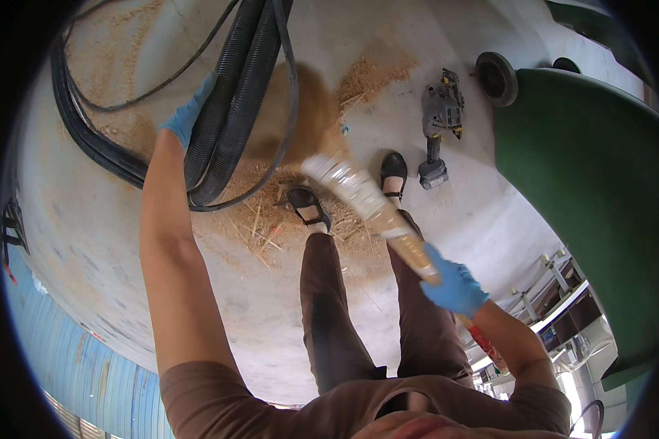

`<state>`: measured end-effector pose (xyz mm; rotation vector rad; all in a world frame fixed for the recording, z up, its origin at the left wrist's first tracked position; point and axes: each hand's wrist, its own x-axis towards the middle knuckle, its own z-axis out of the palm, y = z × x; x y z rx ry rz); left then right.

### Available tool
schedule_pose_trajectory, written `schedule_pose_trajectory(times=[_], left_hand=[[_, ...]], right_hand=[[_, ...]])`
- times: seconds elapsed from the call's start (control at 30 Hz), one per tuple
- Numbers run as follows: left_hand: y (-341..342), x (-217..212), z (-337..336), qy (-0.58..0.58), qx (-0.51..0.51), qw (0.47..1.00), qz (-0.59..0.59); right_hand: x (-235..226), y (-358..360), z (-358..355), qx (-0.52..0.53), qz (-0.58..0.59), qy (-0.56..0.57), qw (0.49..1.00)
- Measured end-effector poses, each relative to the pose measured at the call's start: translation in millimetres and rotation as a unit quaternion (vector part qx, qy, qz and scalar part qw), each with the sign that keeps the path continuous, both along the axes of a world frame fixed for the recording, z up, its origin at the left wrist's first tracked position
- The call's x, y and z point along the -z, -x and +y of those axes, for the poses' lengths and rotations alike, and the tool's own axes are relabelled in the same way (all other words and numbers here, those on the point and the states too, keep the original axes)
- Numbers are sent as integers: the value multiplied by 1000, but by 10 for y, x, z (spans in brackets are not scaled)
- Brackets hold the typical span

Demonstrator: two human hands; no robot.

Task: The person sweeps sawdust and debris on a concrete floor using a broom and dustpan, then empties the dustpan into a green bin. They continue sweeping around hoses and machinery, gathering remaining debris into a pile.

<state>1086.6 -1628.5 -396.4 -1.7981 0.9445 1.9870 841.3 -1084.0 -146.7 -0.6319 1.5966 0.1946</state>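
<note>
A bundle of black corrugated hose point(234, 95) rises over the floor at the upper left, with thinner black cable looping beside it. My left hand point(190, 113), in a blue glove, grips this hose from its left side; some of the fingers are hidden. A straw broom point(377, 208), wrapped in pale shiny tape, slants across the middle, its far end smeared by motion. Around its lower part my gloved right hand point(455, 282) is closed. Behind that wrist shows a red stick-like piece point(487, 347). Sawdust and straw bits point(263, 227) lie by my left shoe.
A grey cordless power tool point(441, 121) lies on the concrete floor, right of my feet. Beyond it stands a large green bin point(586, 161) with a dark wheel point(496, 79). More sawdust point(373, 77) is spread farther off. Shelving point(564, 311) stands at the lower right.
</note>
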Motion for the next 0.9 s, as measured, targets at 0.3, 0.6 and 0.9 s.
schedule_pose_trajectory(times=[0.3,0.6,0.9], left_hand=[[16,-209,-51,21,42,999,7],[43,-126,-26,7,49,999,12],[129,-233,68,16,19,1000,18]], right_hand=[[882,741,-274,474,62,53,877],[692,-371,-270,465,-144,-91,869],[781,-1520,-704,343,-323,-122,874]])
